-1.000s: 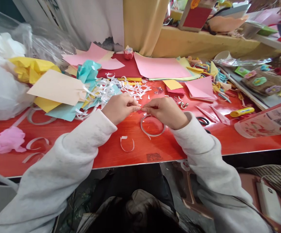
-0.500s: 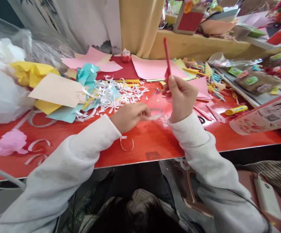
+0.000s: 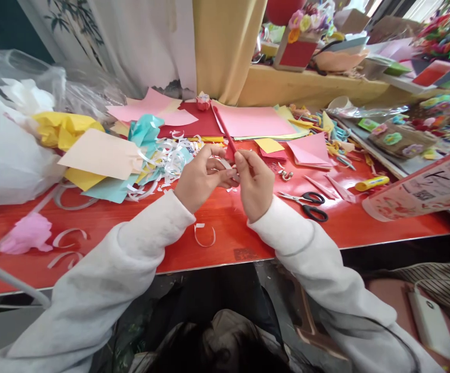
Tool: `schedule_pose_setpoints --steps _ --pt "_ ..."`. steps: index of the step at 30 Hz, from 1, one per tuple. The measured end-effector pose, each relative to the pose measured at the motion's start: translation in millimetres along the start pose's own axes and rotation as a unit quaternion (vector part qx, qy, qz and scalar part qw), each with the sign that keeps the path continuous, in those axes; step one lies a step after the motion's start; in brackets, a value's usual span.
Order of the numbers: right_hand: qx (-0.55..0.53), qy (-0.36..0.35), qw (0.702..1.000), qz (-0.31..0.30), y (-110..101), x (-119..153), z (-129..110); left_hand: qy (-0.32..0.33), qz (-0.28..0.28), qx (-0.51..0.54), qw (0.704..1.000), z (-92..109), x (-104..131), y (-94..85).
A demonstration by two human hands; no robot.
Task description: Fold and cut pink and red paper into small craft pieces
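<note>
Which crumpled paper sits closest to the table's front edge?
The pink one, at the far left of the table. The yellow one and the teal one both lie farther back.

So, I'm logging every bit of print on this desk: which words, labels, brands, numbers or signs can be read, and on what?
No word, brand or number reads with certainty.
Pink-and-white cup: one large black character, perhaps "K", tilted; the finer print is too small and blurred.
White device: small dark round mark, too small to read.
Dark patch near the desk's front edge: too blurred to tell if it is print.
</note>
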State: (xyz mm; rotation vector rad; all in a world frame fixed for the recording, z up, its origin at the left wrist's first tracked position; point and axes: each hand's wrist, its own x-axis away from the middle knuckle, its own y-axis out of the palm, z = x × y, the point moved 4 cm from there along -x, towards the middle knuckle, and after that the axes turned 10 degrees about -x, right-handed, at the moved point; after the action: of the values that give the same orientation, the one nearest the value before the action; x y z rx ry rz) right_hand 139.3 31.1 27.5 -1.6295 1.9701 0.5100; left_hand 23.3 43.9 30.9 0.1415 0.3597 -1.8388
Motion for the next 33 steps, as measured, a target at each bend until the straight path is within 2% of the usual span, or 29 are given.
schedule_pose_setpoints --steps 4,9,13,18,21,23,27,30,33 --pt "0.105 -0.067 0.992 0.02 1.9 -3.7 1.9 -0.043 -0.005 -0.032 0.999 -5.5 1.6 1.8" --pt "0.163 -0.124 0.979 0.011 -0.7 -9.7 4.5 0.002 0.029 -0.108 0.994 -1.6 1.6 -6.7" --pt "0.21 -0.156 0.965 0.018 -0.8 -8.4 2.3 0.017 0.012 -0.114 0.993 0.6 1.5 -5.2" --pt "0.266 -0.193 0.944 0.012 3.1 -4.4 0.3 -0.037 -0.011 -0.092 0.995 -4.6 0.7 -3.5" --pt "0.289 -0.198 0.937 0.013 5.4 -2.8 1.0 -0.039 -0.031 -0.15 0.987 -3.5 1.9 -1.8" --pt "0.301 -0.182 0.936 0.009 6.5 -3.2 3.1 -0.012 -0.015 -0.235 0.972 0.0 3.6 -1.0" --pt "0.295 -0.131 0.947 -0.008 6.5 -6.3 6.2 0.095 0.06 -0.389 0.914 8.8 9.3 3.0" --pt "0.274 -0.101 0.956 -0.021 5.1 -9.1 4.4 0.173 0.09 -0.444 0.875 12.4 14.5 8.6" --pt "0.256 -0.081 0.963 -0.027 4.7 -10.7 1.0 0.204 0.104 -0.458 0.859 14.1 16.2 11.2"
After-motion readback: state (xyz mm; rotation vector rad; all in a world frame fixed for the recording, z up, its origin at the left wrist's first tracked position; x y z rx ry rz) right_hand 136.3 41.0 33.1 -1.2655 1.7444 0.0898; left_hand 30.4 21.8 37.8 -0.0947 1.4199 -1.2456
